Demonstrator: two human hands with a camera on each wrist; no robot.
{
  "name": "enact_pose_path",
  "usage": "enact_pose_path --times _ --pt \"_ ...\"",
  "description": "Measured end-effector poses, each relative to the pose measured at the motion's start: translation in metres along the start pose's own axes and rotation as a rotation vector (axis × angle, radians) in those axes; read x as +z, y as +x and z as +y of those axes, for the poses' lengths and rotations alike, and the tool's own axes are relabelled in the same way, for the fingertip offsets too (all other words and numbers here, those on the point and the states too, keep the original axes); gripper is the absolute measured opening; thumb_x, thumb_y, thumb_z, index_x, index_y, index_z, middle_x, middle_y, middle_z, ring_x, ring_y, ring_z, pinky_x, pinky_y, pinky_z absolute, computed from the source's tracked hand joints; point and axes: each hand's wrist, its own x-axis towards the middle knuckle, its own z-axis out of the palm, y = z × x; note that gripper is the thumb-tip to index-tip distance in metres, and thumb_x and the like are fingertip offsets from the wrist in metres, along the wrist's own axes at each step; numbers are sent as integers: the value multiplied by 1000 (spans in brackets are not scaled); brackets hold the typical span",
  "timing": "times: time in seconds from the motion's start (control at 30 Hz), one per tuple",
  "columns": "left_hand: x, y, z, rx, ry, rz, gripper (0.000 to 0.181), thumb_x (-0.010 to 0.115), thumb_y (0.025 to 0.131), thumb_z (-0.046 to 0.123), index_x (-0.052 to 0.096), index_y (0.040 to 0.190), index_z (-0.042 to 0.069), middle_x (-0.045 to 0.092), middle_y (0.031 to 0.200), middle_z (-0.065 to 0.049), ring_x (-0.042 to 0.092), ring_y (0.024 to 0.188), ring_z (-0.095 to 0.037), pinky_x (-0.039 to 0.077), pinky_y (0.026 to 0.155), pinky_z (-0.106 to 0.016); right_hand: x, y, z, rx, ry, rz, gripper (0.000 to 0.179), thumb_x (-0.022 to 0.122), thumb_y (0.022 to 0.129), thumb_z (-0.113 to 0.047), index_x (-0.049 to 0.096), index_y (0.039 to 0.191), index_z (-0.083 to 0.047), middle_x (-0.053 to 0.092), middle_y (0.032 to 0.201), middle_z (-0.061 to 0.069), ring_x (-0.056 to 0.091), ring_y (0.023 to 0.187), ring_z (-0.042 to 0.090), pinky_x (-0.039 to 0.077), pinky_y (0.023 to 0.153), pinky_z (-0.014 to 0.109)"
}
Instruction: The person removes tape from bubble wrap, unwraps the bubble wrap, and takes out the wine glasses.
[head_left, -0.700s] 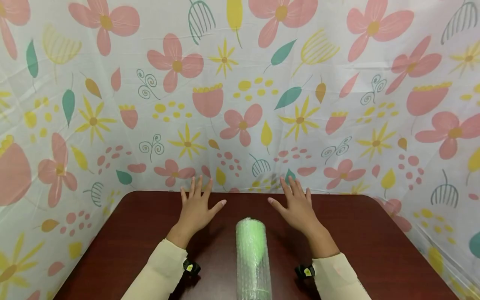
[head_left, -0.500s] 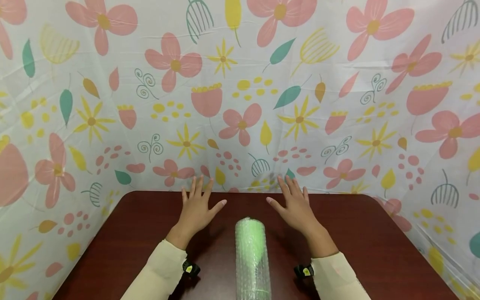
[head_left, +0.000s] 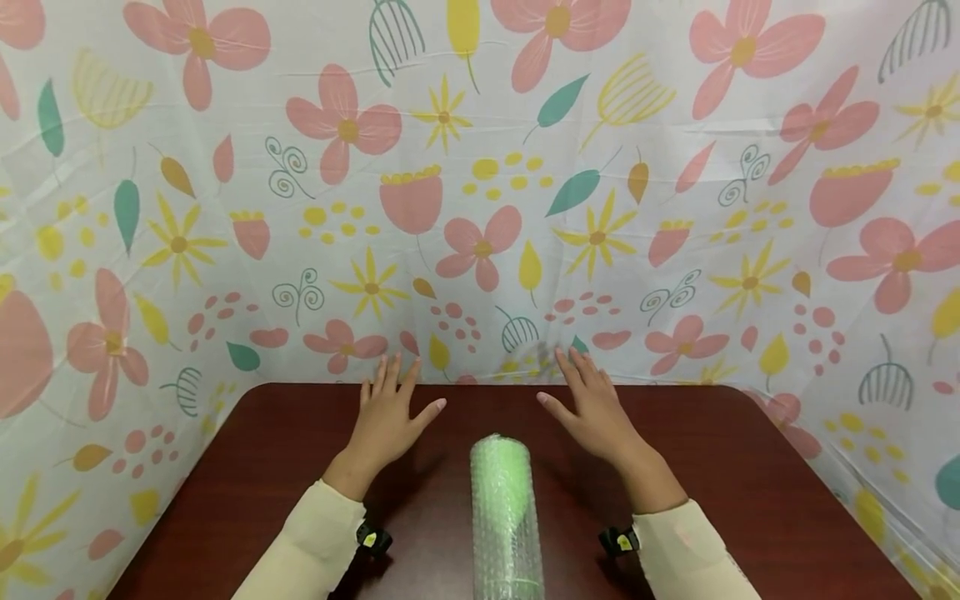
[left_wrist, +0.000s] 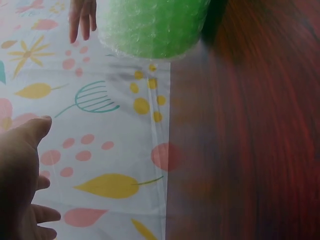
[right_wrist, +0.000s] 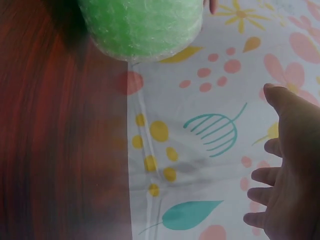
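All fingers [head_left: 409, 383] were outstretched and empty, the bubble-wrapped green cylinder [head_left: 506, 521] lying twelve-to-six on the counter [head_left: 697, 442], at four o'clock from the left hand [head_left: 385, 425] and, about equally near, eight from the right hand [head_left: 602, 425].

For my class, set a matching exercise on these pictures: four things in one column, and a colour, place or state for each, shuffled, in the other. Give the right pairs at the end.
Column one
1. wrapped cylinder
2. table
3. left hand
4. floral cloth

Column two
A. dark reddish brown
B. behind the table in the head view, white with pink and yellow shapes
C. green
D. open, holding nothing

Right pairs
1-C, 2-A, 3-D, 4-B
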Motion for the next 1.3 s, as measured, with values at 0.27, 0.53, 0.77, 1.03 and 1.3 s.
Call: enact_pose_path --times 0.27,0.53,0.77,1.03,1.3 --pt "4 -5 4 37 -114 -106 82 46 99 66 28 161 15 31 164 -16 29 151 -38 28 118 -62 -8 -8 -5 5 45 -77 80 51 101 -57 21 163 -18 19 168 17 22 152 45 24 115 70" --pt "10 -11 9 19 -171 -174 77 44 99 67 35 159 20 36 161 -12 37 148 -35 36 115 -58 -9 -18 -9 -19 53 -129 76 50 101 -58 30 161 -16 31 164 14 31 149 42 29 115 66" --pt "11 -16 14 38 -230 -211 67 45 102 61 49 150 15 47 153 -7 45 142 -30 39 113 -55 -2 -23 -12 -70 55 -135 76 53 100 -56 30 161 -17 37 161 15 36 147 41 33 114 63" --pt "17 -23 20 61 -355 -298 63 42 102 62 52 148 19 54 146 -4 53 134 -26 44 109 -51 10 -31 -18 -80 83 -207 70 49 101 -59 37 157 -19 45 154 10 47 140 35 40 109 60" --pt "22 -26 24 67 -478 -388 54 44 104 58 55 143 22 59 140 0 58 126 -25 49 101 -49 20 -35 -23 -72 78 -271 61 49 102 -57 49 149 -17 50 149 5 53 135 28 45 107 54"
